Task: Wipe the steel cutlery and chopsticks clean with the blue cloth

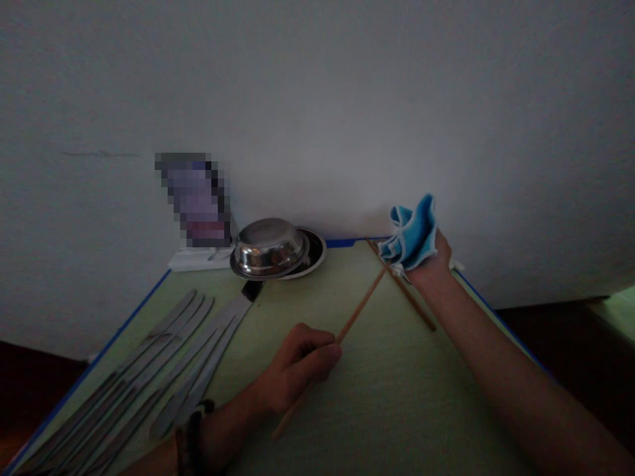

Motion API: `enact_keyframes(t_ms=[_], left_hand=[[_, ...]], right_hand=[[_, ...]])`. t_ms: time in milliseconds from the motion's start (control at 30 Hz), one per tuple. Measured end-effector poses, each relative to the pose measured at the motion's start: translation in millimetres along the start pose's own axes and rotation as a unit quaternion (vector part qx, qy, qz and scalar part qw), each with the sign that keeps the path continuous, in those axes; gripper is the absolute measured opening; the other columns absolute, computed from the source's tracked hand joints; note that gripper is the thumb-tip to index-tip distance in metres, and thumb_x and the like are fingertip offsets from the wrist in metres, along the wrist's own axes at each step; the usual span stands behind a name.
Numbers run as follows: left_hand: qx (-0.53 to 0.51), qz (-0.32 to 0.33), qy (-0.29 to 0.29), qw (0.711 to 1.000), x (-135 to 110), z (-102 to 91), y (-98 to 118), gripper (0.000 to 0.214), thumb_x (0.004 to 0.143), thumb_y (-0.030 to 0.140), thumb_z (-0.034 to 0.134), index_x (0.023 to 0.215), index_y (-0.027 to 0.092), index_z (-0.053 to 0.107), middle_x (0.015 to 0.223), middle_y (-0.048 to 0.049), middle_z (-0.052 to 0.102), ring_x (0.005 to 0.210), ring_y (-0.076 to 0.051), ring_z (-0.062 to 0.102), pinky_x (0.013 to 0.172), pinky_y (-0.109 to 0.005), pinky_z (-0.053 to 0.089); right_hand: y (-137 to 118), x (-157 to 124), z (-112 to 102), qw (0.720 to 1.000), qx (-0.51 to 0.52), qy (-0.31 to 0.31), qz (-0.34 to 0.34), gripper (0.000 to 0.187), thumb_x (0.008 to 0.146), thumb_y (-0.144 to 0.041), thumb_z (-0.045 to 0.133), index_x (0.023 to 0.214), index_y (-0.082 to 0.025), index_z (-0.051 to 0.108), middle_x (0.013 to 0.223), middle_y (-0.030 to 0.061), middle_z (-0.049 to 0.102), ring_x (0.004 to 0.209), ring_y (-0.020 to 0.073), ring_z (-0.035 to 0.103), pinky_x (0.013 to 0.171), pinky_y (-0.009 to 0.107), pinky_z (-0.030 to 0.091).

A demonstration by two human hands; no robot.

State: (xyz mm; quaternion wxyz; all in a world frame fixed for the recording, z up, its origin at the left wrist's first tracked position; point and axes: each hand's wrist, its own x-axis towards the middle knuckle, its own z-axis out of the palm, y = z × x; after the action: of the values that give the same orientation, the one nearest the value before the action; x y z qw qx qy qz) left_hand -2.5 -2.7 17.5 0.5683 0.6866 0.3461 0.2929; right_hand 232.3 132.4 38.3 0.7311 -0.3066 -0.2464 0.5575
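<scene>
Holding a wooden chopstick (362, 305) in the left hand (297, 367), the person has thumb and fingers closed around the lower part of its shaft. The butt end pokes out below the fist and the thin end points up and away toward the right hand (431, 261). That hand is closed on a bunched blue cloth (414, 235), and the chopstick tip meets the bottom of the cloth.

- A second chopstick (419, 308) lies flat on the green table mat (397, 396), just beside the right wrist. It crosses the held one near the tip.
- A row of table knives (163, 370) lies side by side on the mat's left part, well apart from both hands.
- At the far edge an upturned steel bowl (268, 246) rests on another dish (317, 248).

Handling, as judged: the chopstick looks light, stiff and thin, and likely smooth enough to roll or slip. A pinch low on the shaft steadies it, though the far tip will wander. The cloth is soft and limp and takes any grip.
</scene>
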Motion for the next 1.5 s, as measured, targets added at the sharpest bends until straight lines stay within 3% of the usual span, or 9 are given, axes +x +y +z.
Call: enact_keyframes(t_ms=[333,567,667,833,900,967,1067,1200,1500], left_hand=[[0.081,0.085,0.050,0.992,-1.0,-0.6,-8.1,0.041,0.085,0.035,0.040,0.049,0.020,0.028,0.046,0.0061,0.024,0.042,-0.008,0.029,0.043,-0.025,0.021],[0.083,0.125,0.234,0.961,3.6,2.3,-5.4,0.037,0.092,0.035,0.029,0.061,0.019,0.041,0.055,0.0037,0.036,0.049,-0.011,0.036,0.046,-0.023,0.029],[0.077,0.143,0.272,0.949,4.3,2.9,-7.2,0.035,0.093,0.034,0.028,0.065,0.019,0.041,0.058,0.0031,0.038,0.052,-0.012,0.038,0.049,-0.024,0.032],[0.151,0.119,0.278,0.941,4.0,2.0,-6.1,0.035,0.093,0.032,0.029,0.063,0.019,0.043,0.058,0.0029,0.039,0.055,-0.013,0.041,0.054,-0.026,0.033],[0.204,0.112,0.285,0.930,5.5,1.1,-4.6,0.035,0.092,0.029,0.033,0.060,0.019,0.044,0.058,0.0029,0.040,0.057,-0.013,0.043,0.057,-0.027,0.033],[0.243,0.112,0.284,0.921,7.8,0.1,-3.7,0.035,0.090,0.028,0.036,0.057,0.019,0.043,0.057,0.0029,0.040,0.057,-0.013,0.042,0.060,-0.028,0.033],[0.278,0.100,0.253,0.921,11.4,0.1,-3.8,0.037,0.089,0.030,0.038,0.055,0.019,0.041,0.057,0.0025,0.040,0.058,-0.014,0.042,0.062,-0.030,0.032],[0.306,0.079,0.198,0.928,13.8,3.7,-5.1,0.038,0.089,0.031,0.038,0.053,0.019,0.038,0.057,0.0017,0.039,0.060,-0.015,0.043,0.062,-0.030,0.033],[0.300,0.056,0.112,0.946,12.8,5.5,-6.6,0.033,0.094,0.031,0.030,0.070,0.019,0.049,0.070,-0.0013,0.051,0.070,-0.017,0.049,0.069,-0.032,0.038]], right_hand=[[-25.5,-5.1,11.9,0.994,-0.057,0.088,-0.027,0.048,0.091,-0.037,0.016,0.099,-0.020,0.059,0.076,0.0026,0.069,0.072,0.0160,0.065,0.070,0.035,0.054],[21.9,-42.6,25.9,0.941,-0.251,-0.001,0.226,0.039,0.089,-0.041,0.028,0.105,-0.015,0.053,0.085,0.0070,0.067,0.069,0.0169,0.062,0.069,0.033,0.052],[29.7,-62.3,31.4,0.866,-0.383,-0.184,0.262,0.029,0.086,-0.037,0.040,0.095,-0.015,0.057,0.083,0.0051,0.065,0.067,0.0145,0.059,0.066,0.028,0.048],[19.3,-76.5,35.3,0.599,-0.641,-0.460,0.136,0.023,0.083,-0.026,0.047,0.094,-0.012,0.061,0.095,0.0099,0.064,0.085,0.0182,0.057,0.076,0.031,0.043],[12.8,-75.4,36.1,0.554,-0.661,-0.497,0.097,0.024,0.084,-0.025,0.046,0.097,-0.011,0.061,0.097,0.0109,0.064,0.088,0.0189,0.057,0.079,0.032,0.042],[5.7,-72.9,37.0,0.569,-0.653,-0.495,0.070,0.025,0.085,-0.027,0.047,0.100,-0.012,0.060,0.101,0.0108,0.064,0.092,0.0182,0.057,0.083,0.032,0.042],[-1.6,-70.9,38.5,0.653,-0.586,-0.475,0.072,0.030,0.085,-0.032,0.049,0.107,-0.014,0.057,0.106,0.0093,0.063,0.091,0.0147,0.058,0.081,0.029,0.044],[5.3,-75.2,40.2,0.744,-0.492,-0.440,0.106,0.029,0.084,-0.038,0.049,0.099,-0.015,0.057,0.083,0.0044,0.063,0.062,0.0091,0.055,0.051,0.021,0.042],[-13.2,-56.3,39.7,0.833,-0.464,-0.301,-0.034,0.025,0.087,-0.039,0.042,0.085,-0.017,0.053,0.060,-0.0027,0.053,0.047,0.0081,0.049,0.046,0.022,0.041]])
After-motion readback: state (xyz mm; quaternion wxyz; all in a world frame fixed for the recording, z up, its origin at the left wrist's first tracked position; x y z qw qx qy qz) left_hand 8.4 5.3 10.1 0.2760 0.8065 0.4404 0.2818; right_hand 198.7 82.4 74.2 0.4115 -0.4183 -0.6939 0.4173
